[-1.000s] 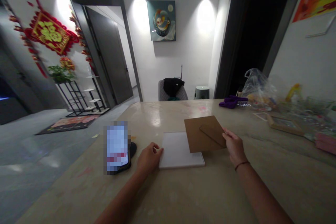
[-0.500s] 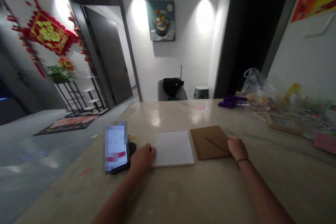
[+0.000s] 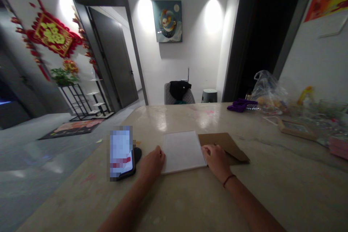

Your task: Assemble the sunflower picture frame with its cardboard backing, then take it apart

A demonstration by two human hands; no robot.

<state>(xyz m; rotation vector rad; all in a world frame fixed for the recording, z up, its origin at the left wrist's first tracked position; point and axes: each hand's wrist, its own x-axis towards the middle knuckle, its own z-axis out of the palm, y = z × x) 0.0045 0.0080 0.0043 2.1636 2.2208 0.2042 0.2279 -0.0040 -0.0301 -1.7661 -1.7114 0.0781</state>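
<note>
A white square panel (image 3: 183,151) lies on the table in front of me, its right side slightly raised or turned. My left hand (image 3: 155,160) is closed at the panel's left edge, fingers curled against it. At the right edge, my right hand (image 3: 216,157) has its fingers closed on the panel's side. Partly under that hand and to the right lies a brown envelope (image 3: 231,146) with a pointed flap. A phone (image 3: 123,154) with a lit, blurred screen leans on a dark round stand beside my left hand.
The pale marble table (image 3: 174,199) carries a purple cloth (image 3: 239,105), a clear plastic bag (image 3: 269,92), a wooden frame (image 3: 296,129) and a pink item (image 3: 338,146) on the right. Beyond its far edge stand a chair (image 3: 168,96) and a stool (image 3: 209,96).
My right hand has moved left from the envelope's right corner to the panel's right edge. The panel has shifted slightly right and turned a little. My left hand stays at its left edge.
</note>
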